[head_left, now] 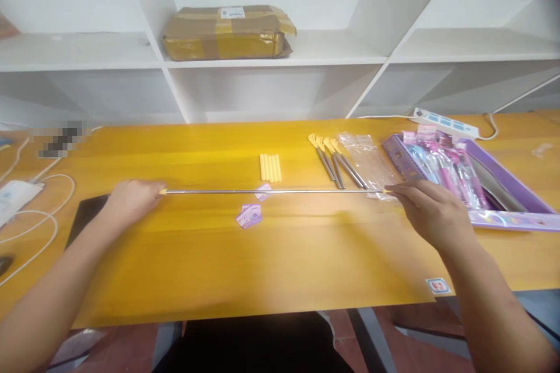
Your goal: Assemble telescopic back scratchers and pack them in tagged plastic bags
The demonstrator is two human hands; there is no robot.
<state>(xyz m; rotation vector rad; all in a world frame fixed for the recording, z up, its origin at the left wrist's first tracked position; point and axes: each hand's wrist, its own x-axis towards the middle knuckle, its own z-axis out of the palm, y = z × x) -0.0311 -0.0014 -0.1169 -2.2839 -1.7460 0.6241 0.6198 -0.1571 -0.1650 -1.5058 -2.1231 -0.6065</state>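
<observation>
A thin telescopic metal rod (280,191) with small yellow ends is stretched out level above the table, between my two hands. My left hand (135,201) pinches its left end, and my right hand (431,207) pinches the right one. Behind the rod lie several short yellow sticks (270,168) side by side. Several back scratchers (335,160) with yellow claw heads and dark grips rest at the right, beside a clear plastic bag (367,160). Small purple cards (248,216) lie below the rod, and another purple card (263,192) is partly crossed by it.
A purple box (516,219) holding packaged pink and blue items stands at the right, with a power strip (446,122) behind. A taped cardboard parcel (227,35) sits on the white shelf. White cables (55,221) and a dark flat object (87,215) lie left on the wooden table (262,274).
</observation>
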